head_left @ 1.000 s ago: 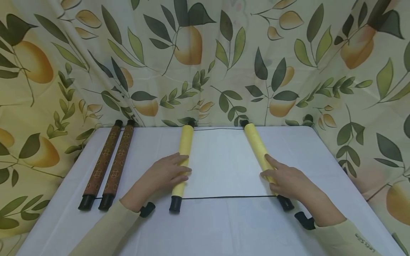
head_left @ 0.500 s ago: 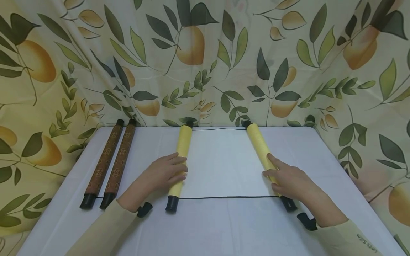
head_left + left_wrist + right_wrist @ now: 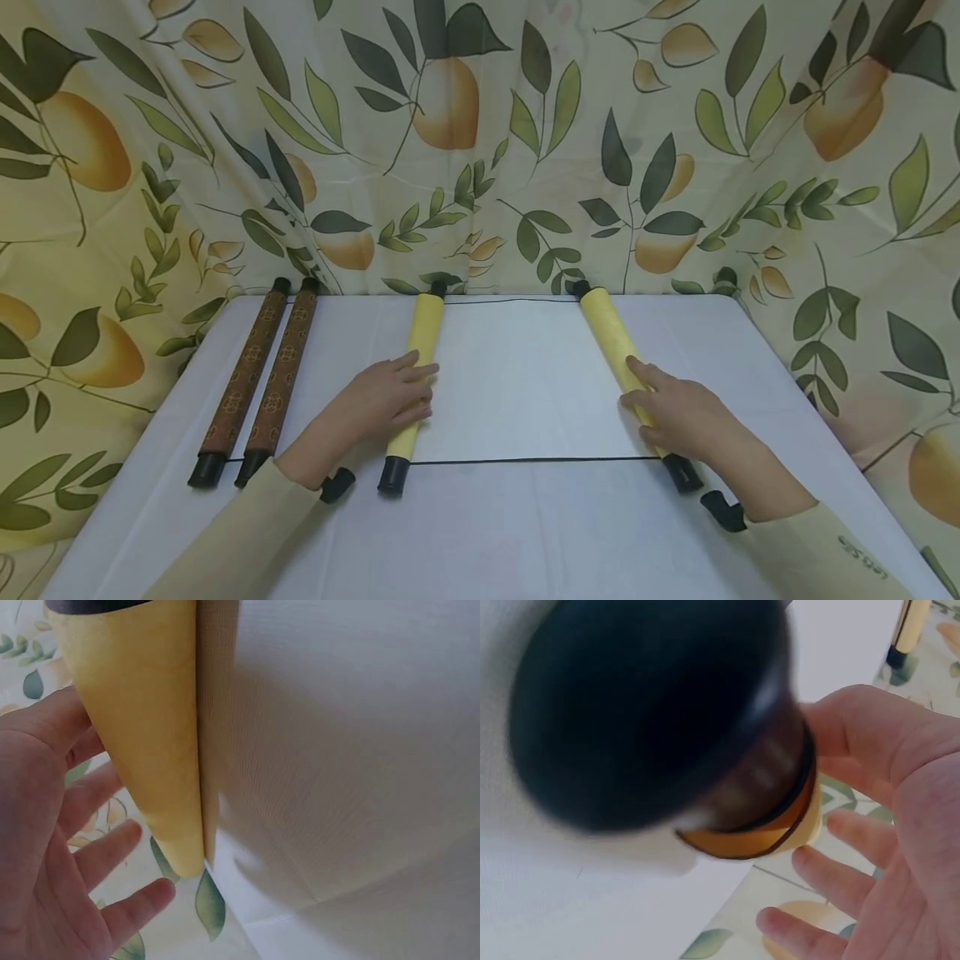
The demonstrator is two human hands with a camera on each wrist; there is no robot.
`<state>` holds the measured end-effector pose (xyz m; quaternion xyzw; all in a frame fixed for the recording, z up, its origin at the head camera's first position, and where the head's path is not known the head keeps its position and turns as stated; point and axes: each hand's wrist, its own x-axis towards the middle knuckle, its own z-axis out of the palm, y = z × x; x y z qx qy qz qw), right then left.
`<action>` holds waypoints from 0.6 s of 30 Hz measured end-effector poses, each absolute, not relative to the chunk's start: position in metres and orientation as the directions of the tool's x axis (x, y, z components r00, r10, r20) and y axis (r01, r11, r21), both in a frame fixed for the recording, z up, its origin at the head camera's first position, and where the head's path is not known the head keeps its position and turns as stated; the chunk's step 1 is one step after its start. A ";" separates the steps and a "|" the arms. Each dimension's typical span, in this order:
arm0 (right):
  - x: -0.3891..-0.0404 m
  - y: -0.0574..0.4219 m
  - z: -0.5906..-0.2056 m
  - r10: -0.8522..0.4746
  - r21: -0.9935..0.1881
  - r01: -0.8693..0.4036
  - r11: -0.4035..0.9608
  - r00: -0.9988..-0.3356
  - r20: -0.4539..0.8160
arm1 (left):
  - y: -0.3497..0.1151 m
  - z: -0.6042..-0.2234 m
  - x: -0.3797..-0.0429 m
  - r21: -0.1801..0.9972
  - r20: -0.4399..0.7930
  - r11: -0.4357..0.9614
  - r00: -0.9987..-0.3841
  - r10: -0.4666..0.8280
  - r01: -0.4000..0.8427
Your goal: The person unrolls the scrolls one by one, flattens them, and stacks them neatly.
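Observation:
A scroll lies partly unrolled on the table, its white sheet (image 3: 525,383) spread between a left yellow roll (image 3: 425,321) and a right yellow roll (image 3: 606,327), both with black end knobs. My left hand (image 3: 382,400) lies across the left roll with fingers spread. In the left wrist view its extended fingers (image 3: 109,855) reach along the roll's outer side. Over the near half of the right roll rests my right hand (image 3: 686,412), its fingers loosely extended. The near black knob (image 3: 645,712) fills much of the right wrist view, hiding part of that roll.
Two brown patterned rods (image 3: 243,375) with black ends lie side by side at the table's left. The white-covered table (image 3: 517,533) ends at a fruit-and-leaf patterned curtain (image 3: 525,167) behind. A black wrist device (image 3: 337,485) sits at the left cuff.
The left yellow roll and my left hand have shifted left. The right roll and my right hand have moved slightly right, so the white sheet between shows wider. The brown rods stay put.

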<state>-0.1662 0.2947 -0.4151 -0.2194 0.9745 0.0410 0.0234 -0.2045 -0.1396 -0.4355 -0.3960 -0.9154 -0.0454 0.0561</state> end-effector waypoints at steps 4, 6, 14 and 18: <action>-0.167 0.295 -0.417 -0.429 0.074 -0.433 0.899 -0.901 -0.060 | -0.141 -0.435 -0.205 0.049 0.134 0.685 -0.684 0.717 0.727; -0.167 0.295 -0.417 -0.432 0.085 -0.435 0.896 -0.900 -0.055 | -0.141 -0.434 -0.205 0.061 0.134 0.689 -0.690 0.712 0.722; -0.167 0.298 -0.419 -0.407 0.079 -0.412 0.908 -0.911 -0.067 | -0.148 -0.437 -0.207 0.043 0.116 0.730 -0.729 0.675 0.683; -0.168 0.299 -0.421 -0.390 0.093 -0.396 0.914 -0.918 -0.071 | -0.151 -0.440 -0.206 0.050 0.119 0.738 -0.738 0.664 0.673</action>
